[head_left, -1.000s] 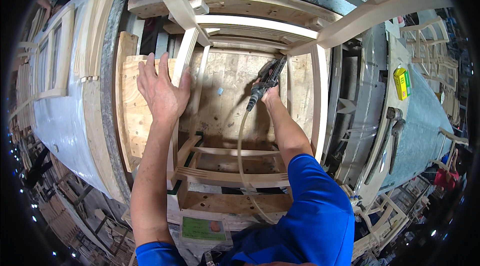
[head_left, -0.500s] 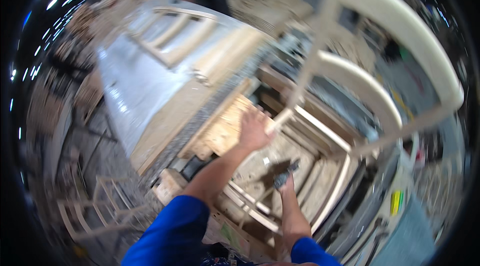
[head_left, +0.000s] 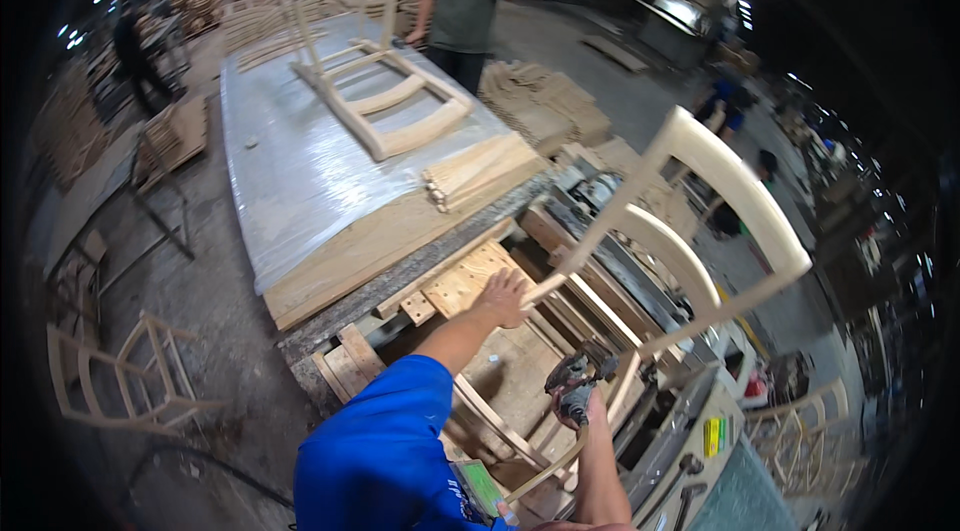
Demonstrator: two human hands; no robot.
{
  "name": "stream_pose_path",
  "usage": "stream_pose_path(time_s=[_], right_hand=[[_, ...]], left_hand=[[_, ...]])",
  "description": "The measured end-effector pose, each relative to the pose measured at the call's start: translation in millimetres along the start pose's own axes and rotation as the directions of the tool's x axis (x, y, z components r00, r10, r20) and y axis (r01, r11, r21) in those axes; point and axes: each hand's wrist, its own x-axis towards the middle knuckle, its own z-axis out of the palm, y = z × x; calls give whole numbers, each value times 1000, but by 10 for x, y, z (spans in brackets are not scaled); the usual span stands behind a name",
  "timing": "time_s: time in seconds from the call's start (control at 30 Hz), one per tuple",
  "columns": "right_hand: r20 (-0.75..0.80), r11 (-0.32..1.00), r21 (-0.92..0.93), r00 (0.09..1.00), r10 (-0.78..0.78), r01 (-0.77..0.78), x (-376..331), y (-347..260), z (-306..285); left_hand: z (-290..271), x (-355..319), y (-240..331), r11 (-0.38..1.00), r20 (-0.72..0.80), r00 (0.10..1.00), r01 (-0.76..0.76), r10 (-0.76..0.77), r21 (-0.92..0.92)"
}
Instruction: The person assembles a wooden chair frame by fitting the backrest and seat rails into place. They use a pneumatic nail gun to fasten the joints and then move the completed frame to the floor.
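A pale unfinished wooden chair frame (head_left: 738, 171) stands tilted before me, its backrest rising to the right. My left hand (head_left: 500, 299) lies with fingers stretched over the lower end of a chair post, beside a drilled plywood block (head_left: 470, 276). In my right hand (head_left: 597, 411) is a dark handheld power tool (head_left: 572, 401), held over the seat opening near the chair's right side rail. The tool's working end is too dark to make out, and I cannot tell whether it touches the wood.
A plastic-covered table (head_left: 290, 181) at the far left bears another chair frame (head_left: 400, 96) and a bundle of wooden strips (head_left: 485, 171). Behind it stands a person (head_left: 462, 11). One more chair (head_left: 140, 371) is on the floor at left. Hand tools (head_left: 685, 481) lie at right.
The view has swung and sharpened, showing more of the far workshop. My right hand, with the power tool, appears lower and closer to the chair's right rail. My left hand stays by the post.
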Motion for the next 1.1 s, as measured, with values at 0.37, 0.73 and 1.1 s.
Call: stream_pose_path(time_s=[0.37,0.73,1.1], right_hand=[[-27,728,-451,808,-589,516,-2213,-183,167],[301,48,-644,310,-902,763,-4608,317,-39],[-83,252,-808,320,-944,533,-4853,2339,-1763]], left_hand=[[56,-1783,567,988,409,900,-121,151,-97],[410,-3012,490,950,17,951,-308,309,-45],[642,-2877,733,898,17,904,-425,426,116]])
